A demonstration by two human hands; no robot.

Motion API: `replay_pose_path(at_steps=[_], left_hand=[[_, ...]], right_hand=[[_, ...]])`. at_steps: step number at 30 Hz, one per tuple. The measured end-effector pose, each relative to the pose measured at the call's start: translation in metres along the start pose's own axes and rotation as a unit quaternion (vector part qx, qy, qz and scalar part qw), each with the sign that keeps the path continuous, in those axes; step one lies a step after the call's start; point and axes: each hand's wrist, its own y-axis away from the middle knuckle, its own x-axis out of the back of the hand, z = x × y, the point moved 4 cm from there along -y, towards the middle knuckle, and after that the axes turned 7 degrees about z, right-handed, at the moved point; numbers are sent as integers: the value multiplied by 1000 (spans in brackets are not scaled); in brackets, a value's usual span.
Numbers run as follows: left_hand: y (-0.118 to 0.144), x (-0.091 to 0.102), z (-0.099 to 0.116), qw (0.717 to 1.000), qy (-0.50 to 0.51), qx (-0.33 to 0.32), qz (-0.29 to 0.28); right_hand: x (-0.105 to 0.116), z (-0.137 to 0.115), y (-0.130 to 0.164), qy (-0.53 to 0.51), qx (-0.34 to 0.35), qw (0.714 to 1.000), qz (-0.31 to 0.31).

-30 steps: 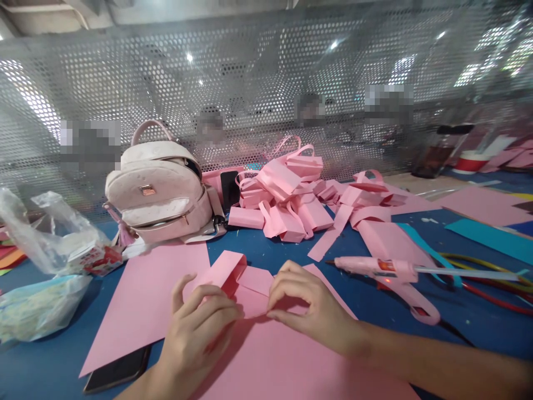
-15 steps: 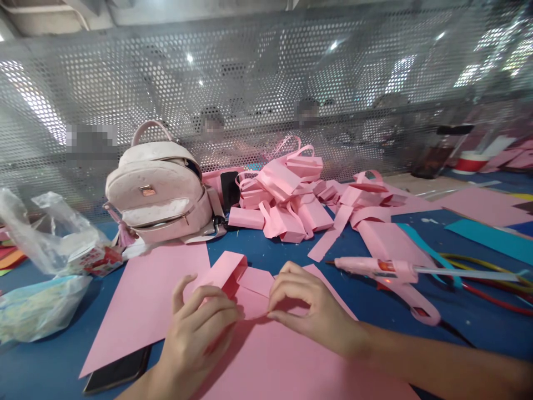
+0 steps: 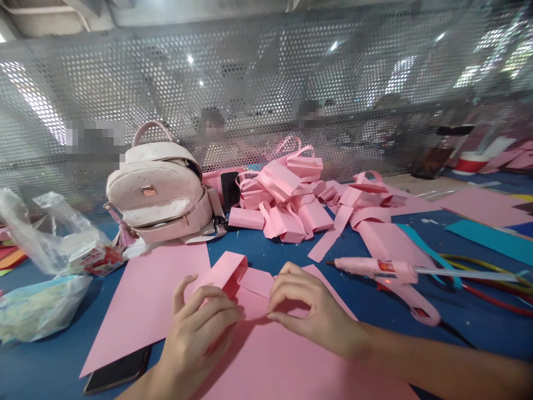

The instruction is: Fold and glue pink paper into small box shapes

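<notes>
The table (image 3: 378, 312) (blue) carries a glue gun (image 3: 397, 272).

A perforated metal panel (image 3: 258, 61) stands along the rear of the blue worktop (image 3: 25, 372). Before it, a pale backpack (image 3: 158, 191) stands upright, a pink tassel (image 3: 126, 234) hanging at its left; a dark smartphone (image 3: 230, 190) is propped upright just to its right. At left: a clear plastic bag (image 3: 52, 225), a red-and-white carton (image 3: 92, 259) and a filled plastic pouch (image 3: 41, 308), contents indistinct. At far right rear: a dark-lidded bottle (image 3: 436, 154) beside a red-and-white cup (image 3: 470, 163).
</notes>
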Motion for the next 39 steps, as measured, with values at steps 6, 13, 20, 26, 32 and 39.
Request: replay_pose_path(at_steps=[6,13,20,26,32,39], left_hand=[[0,0,0,1000,-3,4,-3],[-1,-1,0,1000,7,9,19],[0,-1,-1,999,20,19,25],[1,-1,0,999,16,14,28],[2,-1,-1,1000,23,11,5],[2,-1,-1,1000,20,-1,2]], right_hand=[[0,-1,-1,-2,-7,1000,7],[2,-1,0,-2,-8,1000,5],[2,-3,-2,-4,-9,1000,8],[3,-3,-2,4,-6,1000,13],[3,-3,-1,7,-9,1000,13],[3,-1,-1,8,-5,1000,17]])
